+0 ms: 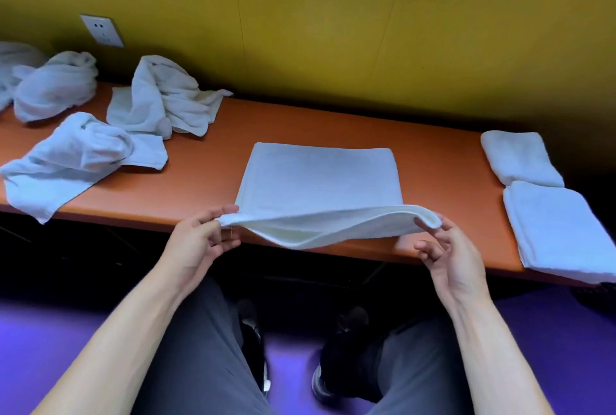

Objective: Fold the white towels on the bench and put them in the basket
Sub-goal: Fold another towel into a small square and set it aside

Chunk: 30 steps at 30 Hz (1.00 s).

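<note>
A half-folded white towel (320, 181) lies flat in the middle of the orange bench (440, 154), its near edge lifted off the surface. My left hand (200, 238) pinches the near left corner. My right hand (446, 248) holds the near right corner between thumb and fingers. Two folded white towels lie at the right end, one farther (520, 158) and one nearer (563, 231). Several crumpled white towels lie at the left end, among them a big one (166, 98), a near one (73, 161) and a balled one (56, 84). No basket is in view.
A yellow wall with a white socket (101, 29) stands behind the bench. My legs in grey trousers and black shoes (336, 364) are below the bench edge on a purple floor.
</note>
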Tool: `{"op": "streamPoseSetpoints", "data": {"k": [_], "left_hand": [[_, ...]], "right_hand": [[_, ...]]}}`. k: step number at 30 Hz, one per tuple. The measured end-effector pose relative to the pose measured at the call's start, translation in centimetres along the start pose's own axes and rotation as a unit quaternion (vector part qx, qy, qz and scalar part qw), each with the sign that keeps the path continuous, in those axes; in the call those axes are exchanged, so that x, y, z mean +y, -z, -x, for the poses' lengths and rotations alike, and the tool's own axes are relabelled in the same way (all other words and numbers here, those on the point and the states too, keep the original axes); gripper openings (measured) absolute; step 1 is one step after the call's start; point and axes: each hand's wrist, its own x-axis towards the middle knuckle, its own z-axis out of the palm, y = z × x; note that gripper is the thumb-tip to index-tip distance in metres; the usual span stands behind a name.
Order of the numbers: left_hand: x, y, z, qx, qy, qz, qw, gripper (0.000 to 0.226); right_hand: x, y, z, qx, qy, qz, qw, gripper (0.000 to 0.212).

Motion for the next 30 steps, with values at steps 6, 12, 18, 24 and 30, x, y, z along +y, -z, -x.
{"op": "streamPoseSetpoints", "data": {"k": [6, 12, 18, 24, 30], "left_hand": [[1.1, -0.1, -3.2, 0.013, -0.103, -0.154, 0.983, 0.019], [3.2, -2.3, -8.8, 0.105, -0.211, -0.318, 0.919, 0.019], [4.8, -5.4, -16.3, 0.122, -0.194, -0.321, 0.919, 0.055], [4.1, -7.6, -22.2, 0.158, -0.169, -0.365, 0.902, 0.035], [0.8, -7.7, -23.7, 0.164, -0.165, -0.458, 0.858, 0.049]], "right_hand": [[0.4, -0.9, -4.5, 0.035, 0.139, 0.191, 0.971, 0.013], [0.1, -3.1, -11.8, 0.065, 0.225, 0.321, 0.918, 0.012], [-0.2, -6.5, -18.2, 0.091, 0.241, 0.345, 0.903, 0.023], [1.4, -7.9, -23.1, 0.127, 0.206, 0.368, 0.898, 0.024], [3.3, -7.7, -23.8, 0.144, 0.232, 0.523, 0.808, 0.024]]}}
